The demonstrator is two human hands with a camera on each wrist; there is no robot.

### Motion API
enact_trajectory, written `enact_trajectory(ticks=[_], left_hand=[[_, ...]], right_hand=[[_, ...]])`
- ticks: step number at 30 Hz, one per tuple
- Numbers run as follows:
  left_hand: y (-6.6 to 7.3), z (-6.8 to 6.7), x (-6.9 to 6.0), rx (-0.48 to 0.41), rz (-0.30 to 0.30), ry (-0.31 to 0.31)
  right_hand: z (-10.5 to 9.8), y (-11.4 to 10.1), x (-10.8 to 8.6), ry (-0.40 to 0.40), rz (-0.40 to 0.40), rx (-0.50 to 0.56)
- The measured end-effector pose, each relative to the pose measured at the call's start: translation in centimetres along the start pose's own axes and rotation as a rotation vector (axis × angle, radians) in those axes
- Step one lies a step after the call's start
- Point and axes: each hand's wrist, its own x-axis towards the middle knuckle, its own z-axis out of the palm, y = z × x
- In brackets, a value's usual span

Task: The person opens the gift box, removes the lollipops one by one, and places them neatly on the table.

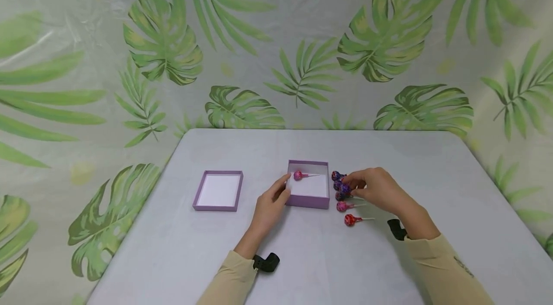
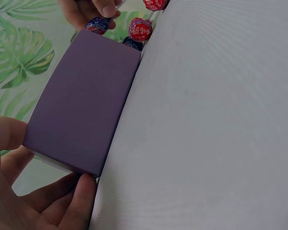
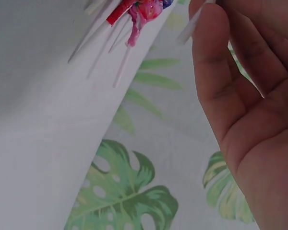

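Observation:
My right hand (image 1: 380,190) pinches the white stick of a blue-purple lollipop (image 1: 344,189) just above the table, over the others. In the right wrist view that stick (image 3: 191,26) pokes out between thumb and fingers. A purple box (image 1: 308,202) with a white inside stands open-topped at mid-table. One pink lollipop (image 1: 298,176) lies in it, stick to the right. Against the box's left side rest the fingers of my left hand (image 1: 269,208); in the left wrist view the fingertips (image 2: 84,189) touch its near end.
Right of the box lie several dark blue lollipops (image 1: 337,176), a pink lollipop (image 1: 341,206) and a red lollipop (image 1: 350,220) in a column, sticks to the right. A purple-rimmed lid (image 1: 215,208) lies left on the white table (image 1: 173,257). Leaf-patterned cloth hangs behind.

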Motion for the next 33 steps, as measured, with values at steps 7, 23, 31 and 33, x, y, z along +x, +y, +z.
enact_trajectory(ticks=[7,23,31,33], left_hand=[[0.1,-0.1,0.1,0.006,0.014,0.011],[0.3,0.0,-0.1,0.001,0.002,0.011],[-0.1,0.2,0.0,0.007,-0.029,0.003],[-0.1,0.2,0.0,0.003,-0.028,0.001]], right_hand=[[-0.5,0.2,0.1,-0.031,0.025,0.007],[0.1,0.8,0.0,-0.077,-0.001,-0.035],[0.5,1.3,-0.1,-0.088,0.019,-0.055],[0.6,1.4,-0.1,-0.081,0.011,-0.066]])
